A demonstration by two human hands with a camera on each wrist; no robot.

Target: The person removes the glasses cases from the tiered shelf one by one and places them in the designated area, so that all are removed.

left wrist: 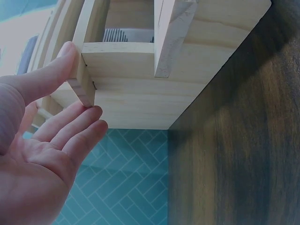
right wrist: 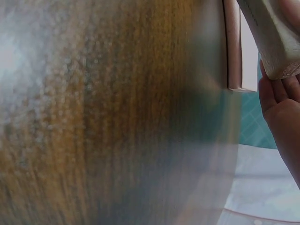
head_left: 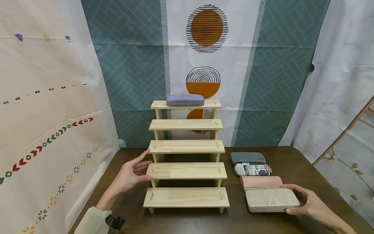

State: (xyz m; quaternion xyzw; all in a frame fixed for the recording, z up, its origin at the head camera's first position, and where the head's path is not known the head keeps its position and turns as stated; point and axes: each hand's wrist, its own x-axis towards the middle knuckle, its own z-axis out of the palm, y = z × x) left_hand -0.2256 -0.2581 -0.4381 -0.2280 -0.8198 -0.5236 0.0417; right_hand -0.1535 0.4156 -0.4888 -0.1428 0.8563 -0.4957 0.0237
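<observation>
The right hand (head_left: 312,203), nearest the camera, grips a pale stone-patterned case (head_left: 271,200) lying on the tabletop (head_left: 292,156), fingers curled round its right end. Beside it lie three more cases; a fifth tops the five-step wooden rack (head_left: 187,170). Only the left wrist view shows the left hand's (head_left: 131,174) straight fingers (left wrist: 75,124) touching a step's end.

A dark wooden table (head_left: 271,152) stands in a corner hung with cloth. Behind it hangs a teal herringbone curtain (head_left: 131,65) with a white panel (head_left: 207,81) printed with orange circles and black lines. On the left is a cream cloth (head_left: 43,113) with small coloured patterns; on the right, a white marbled drape (head_left: 336,81). The light is even.
</observation>
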